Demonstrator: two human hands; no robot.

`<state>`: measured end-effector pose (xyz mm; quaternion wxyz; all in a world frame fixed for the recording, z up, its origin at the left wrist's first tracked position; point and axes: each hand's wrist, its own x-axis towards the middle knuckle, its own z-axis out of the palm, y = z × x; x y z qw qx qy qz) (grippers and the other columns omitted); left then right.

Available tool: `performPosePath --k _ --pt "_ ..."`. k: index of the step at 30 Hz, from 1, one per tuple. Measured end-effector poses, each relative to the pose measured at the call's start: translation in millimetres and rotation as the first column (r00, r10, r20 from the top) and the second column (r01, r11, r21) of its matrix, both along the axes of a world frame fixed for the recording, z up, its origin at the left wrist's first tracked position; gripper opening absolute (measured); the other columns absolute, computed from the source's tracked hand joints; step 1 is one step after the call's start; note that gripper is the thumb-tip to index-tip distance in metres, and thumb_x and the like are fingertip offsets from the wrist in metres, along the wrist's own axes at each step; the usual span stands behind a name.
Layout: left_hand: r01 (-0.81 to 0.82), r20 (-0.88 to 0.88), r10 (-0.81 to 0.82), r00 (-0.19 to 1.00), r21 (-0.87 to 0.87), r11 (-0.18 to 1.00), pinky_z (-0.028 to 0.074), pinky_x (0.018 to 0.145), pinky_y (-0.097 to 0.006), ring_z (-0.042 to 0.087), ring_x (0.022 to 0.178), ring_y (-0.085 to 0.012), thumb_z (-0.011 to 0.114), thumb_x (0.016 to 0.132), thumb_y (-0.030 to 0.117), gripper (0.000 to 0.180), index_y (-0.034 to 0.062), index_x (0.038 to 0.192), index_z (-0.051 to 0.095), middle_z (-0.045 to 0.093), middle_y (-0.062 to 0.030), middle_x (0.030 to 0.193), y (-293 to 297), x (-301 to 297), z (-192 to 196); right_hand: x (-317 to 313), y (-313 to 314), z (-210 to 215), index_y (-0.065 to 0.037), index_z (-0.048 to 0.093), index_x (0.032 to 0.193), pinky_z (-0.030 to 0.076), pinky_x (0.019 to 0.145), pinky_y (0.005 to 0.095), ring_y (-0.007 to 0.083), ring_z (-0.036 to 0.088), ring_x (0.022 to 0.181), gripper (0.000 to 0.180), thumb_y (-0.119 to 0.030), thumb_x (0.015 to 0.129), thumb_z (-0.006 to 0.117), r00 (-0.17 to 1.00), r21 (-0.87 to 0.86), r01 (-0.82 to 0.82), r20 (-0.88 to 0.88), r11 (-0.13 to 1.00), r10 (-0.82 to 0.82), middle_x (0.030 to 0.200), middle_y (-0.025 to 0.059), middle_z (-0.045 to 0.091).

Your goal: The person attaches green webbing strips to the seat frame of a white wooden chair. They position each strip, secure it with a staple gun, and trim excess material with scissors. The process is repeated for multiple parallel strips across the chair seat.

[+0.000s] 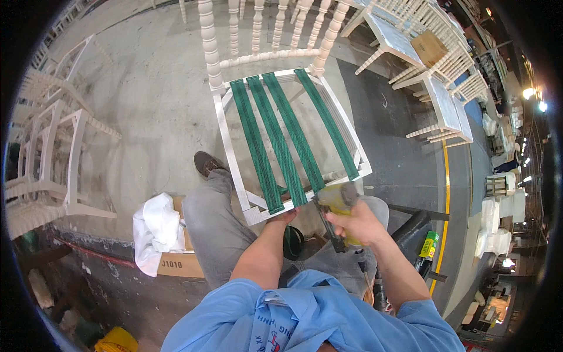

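A white wooden chair (234, 167) with turned back spindles stands before me. Four green webbing straps (256, 146) run from back to front across its open seat frame, with a wider gap before the rightmost one. My right hand (358, 223) is closed round the handle of a yellow-green and black staple gun (337, 199). The gun's nose is at the front rail, by the end of the third strap from the left. My left hand (286, 216) reaches under the front rail, its fingers mostly hidden by the frame. A dark green loop of webbing (293, 242) hangs between my legs.
White chair frames (70, 152) are stacked at the left. More chairs with pale seats (443, 102) stand at the far right, one bearing a cardboard box (429, 48). White cloth (158, 226) lies over a carton (179, 265) beside my left leg. A green-yellow box (429, 245) sits at right.
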<state>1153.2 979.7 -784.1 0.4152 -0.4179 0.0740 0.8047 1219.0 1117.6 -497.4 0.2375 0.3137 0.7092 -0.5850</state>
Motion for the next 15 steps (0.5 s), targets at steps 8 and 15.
performPosePath --k 8,15 --pt "0.029 -0.119 -0.028 0.993 0.009 1.000 0.046 0.048 -0.038 0.058 0.058 -0.0260 0.058 0.093 0.048 0.044 0.0047 0.094 0.065 0.066 -0.0108 0.079 1 -3 3 -25 -22 -31 0.002 0.060 0.119 0.048 0.051 0.0285 0.0108 0.060 0.059 0.039 -0.022 0.092 0.077 0.994 0.152 -0.071 0.099 0.986 0.056 0.088 0.0060 0.067" --pt "0.043 -0.026 -0.043 0.999 0.021 0.999 0.046 0.049 -0.039 0.058 0.060 -0.0253 0.059 0.094 0.042 0.036 0.0067 0.094 0.065 0.067 -0.0086 0.080 -1 -2 4 -22 -29 -29 0.004 0.059 0.118 0.049 0.054 0.0312 0.0122 0.059 0.059 0.041 -0.020 0.091 0.078 0.995 0.224 -0.087 0.064 0.971 0.074 0.086 0.0065 0.068"
